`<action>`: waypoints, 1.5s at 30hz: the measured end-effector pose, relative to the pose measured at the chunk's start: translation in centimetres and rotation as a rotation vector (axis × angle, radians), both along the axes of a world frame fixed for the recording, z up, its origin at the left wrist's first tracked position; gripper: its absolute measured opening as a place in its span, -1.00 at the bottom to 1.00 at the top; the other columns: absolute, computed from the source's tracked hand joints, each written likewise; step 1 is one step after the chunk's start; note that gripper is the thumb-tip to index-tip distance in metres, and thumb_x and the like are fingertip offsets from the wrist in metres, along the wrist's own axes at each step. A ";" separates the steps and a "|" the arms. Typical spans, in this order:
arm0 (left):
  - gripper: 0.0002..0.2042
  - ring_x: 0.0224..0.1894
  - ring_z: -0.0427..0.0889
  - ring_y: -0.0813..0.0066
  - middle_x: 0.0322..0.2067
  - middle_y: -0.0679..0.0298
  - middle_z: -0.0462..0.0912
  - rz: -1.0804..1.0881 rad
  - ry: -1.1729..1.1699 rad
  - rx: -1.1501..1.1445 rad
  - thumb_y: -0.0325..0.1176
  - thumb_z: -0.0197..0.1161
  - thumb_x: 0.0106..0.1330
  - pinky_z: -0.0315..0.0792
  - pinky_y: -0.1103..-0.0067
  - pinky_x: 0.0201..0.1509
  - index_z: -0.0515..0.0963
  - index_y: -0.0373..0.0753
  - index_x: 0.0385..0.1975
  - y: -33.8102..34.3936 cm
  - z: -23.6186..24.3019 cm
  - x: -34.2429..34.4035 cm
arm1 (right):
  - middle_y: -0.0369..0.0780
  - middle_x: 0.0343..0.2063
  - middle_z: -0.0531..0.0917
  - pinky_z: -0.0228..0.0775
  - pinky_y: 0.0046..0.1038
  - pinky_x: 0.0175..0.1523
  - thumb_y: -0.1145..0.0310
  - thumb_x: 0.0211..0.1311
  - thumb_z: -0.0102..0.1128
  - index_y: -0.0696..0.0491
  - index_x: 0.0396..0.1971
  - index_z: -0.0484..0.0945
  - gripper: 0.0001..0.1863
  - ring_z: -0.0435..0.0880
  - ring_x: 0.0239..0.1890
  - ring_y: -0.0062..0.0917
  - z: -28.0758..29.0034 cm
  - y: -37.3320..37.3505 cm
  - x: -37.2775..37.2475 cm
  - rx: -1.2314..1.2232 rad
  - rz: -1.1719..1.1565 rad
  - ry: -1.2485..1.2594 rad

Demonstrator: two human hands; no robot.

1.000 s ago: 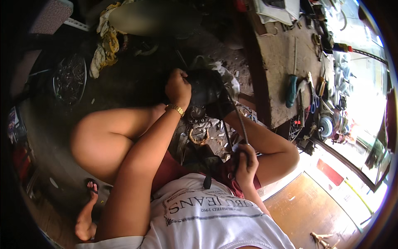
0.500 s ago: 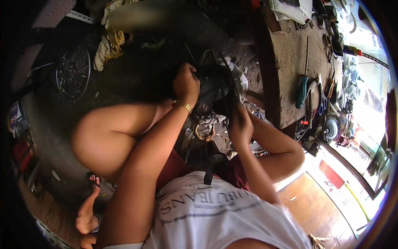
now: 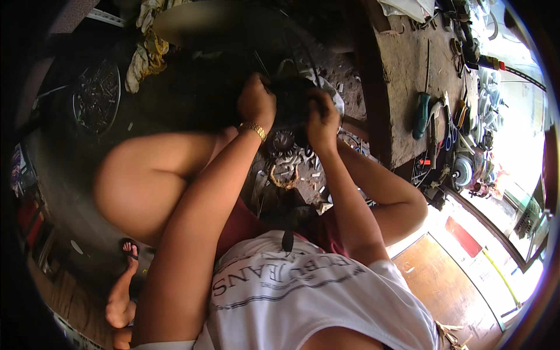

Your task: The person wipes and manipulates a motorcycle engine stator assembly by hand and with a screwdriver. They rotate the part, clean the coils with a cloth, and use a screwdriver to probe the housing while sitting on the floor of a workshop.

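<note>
Between my bare knees I hold a black, bulky part (image 3: 290, 100), too dark for its exact kind to show. My left hand (image 3: 256, 104), with a gold-coloured watch band at the wrist, is closed on the part's left side. My right hand (image 3: 322, 119) is curled at its right edge, thumb and fingers bent in against it; the fingertips are partly lost in shadow. Just below the part lie a dark, toothed round piece (image 3: 283, 142) and a yellowish-brown ring (image 3: 284, 177) among small scraps on the ground.
To the right, a worn wooden bench (image 3: 402, 87) carries a green-handled screwdriver (image 3: 421, 116), blue-handled scissors (image 3: 451, 137) and other tools. At left stands a round metal tray (image 3: 98, 99) of small metal pieces. A dirty rag (image 3: 146, 58) hangs beyond it. Another person's foot (image 3: 130, 249) is at lower left.
My right hand has moved away from my body, from near my right knee up to the part's right edge. My left hand has shifted slightly farther out, still on the part.
</note>
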State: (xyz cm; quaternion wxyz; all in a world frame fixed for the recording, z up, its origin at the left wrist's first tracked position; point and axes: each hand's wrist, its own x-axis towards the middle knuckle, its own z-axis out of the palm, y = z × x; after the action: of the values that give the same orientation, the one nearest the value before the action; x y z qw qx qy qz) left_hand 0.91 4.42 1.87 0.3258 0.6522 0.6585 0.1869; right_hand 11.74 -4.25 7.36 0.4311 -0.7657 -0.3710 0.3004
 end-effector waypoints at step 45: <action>-0.86 -0.28 0.63 0.07 -0.34 0.15 0.67 -0.011 -0.037 -0.011 -0.55 0.06 0.13 0.48 0.32 -0.25 0.50 -0.14 -0.37 -0.1 -0.3 -0.8 | -0.11 -0.24 0.61 0.36 -0.46 0.00 0.52 0.26 0.03 0.25 -0.16 0.48 -0.81 0.57 -0.15 -0.41 1.1 -5.3 -0.6 -0.076 -0.033 -0.106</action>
State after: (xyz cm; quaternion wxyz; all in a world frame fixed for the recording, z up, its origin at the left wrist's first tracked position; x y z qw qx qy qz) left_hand 0.14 4.28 1.56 0.3425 0.6506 0.6497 0.1933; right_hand 11.19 -9.52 8.49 0.3865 -0.8024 -0.3687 0.2662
